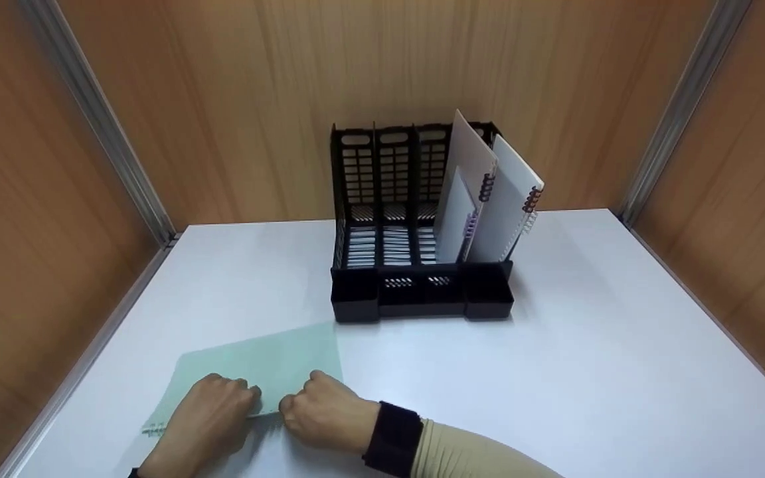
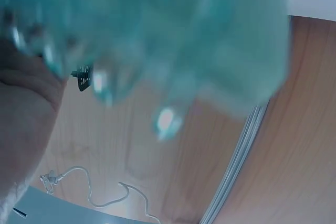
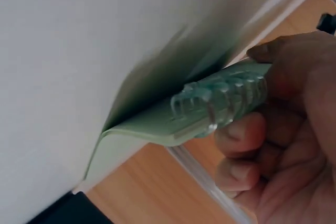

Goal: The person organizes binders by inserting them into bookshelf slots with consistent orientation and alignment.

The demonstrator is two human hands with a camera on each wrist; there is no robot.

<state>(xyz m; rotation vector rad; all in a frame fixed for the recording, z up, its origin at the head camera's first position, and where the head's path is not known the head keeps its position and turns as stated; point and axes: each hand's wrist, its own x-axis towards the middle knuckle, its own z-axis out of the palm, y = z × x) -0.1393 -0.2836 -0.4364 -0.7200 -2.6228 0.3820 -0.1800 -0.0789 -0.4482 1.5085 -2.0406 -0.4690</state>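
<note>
A light green spiral-bound notebook (image 1: 269, 358) lies at the front left of the table, its near, ring-bound edge raised a little. My left hand (image 1: 206, 418) grips that edge with curled fingers; its fingertips are hidden in the head view. Close beside it, my right hand (image 1: 326, 411) pinches the same edge farther right. In the right wrist view, clear binding rings (image 3: 220, 100) run along the notebook edge into my fingers. The notebook (image 2: 226, 35) is a blurred green shape in the left wrist view, next to my left palm (image 2: 23, 114).
Behind the notebook stands a black desk file organizer (image 1: 422, 310) with upright dividers and small front trays. Its right side holds several spiral notebooks, including a white one (image 1: 505, 199) and a pinkish one (image 1: 472, 143). Wood-patterned panels (image 1: 276, 79) enclose the white table (image 1: 595, 358).
</note>
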